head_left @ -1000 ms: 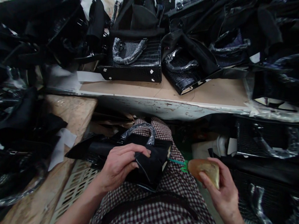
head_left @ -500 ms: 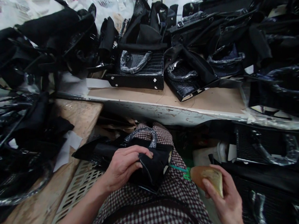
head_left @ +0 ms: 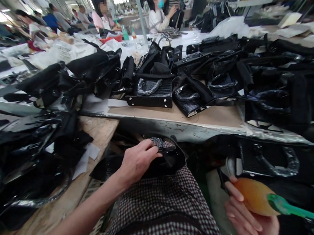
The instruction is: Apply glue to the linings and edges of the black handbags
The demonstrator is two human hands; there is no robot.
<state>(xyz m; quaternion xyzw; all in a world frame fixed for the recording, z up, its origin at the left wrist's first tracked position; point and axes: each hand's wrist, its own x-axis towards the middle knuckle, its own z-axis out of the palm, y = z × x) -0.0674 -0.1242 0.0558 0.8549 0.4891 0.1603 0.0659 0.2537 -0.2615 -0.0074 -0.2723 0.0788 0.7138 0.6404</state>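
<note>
Across my lap, over a checkered apron [head_left: 167,204], lies a black handbag [head_left: 167,163] with a plastic-wrapped handle. My left hand [head_left: 140,157] is closed on the bag's upper edge near that handle; the exact part pinched is hidden under the fingers. Off to the right of the lap, my right hand [head_left: 252,220] grips a glue bottle [head_left: 256,196] of amber colour. Its green nozzle points right, away from the bag. Plastic film covers the handles of more black handbags stacked beneath and beyond that hand.
A long workbench [head_left: 216,118] ahead carries rows of black bags, including a crocodile-textured bag [head_left: 150,95]. More bags lie on a wooden board [head_left: 99,129] at left. Stacked bags [head_left: 269,159] stand at right. Several people work farther back, one wearing a blue mask [head_left: 161,3].
My view has tilted up, bringing people into sight. The glue bottle has swung away from the bag, its nozzle turning from left to right. My left hand has shifted toward the bag's handle.
</note>
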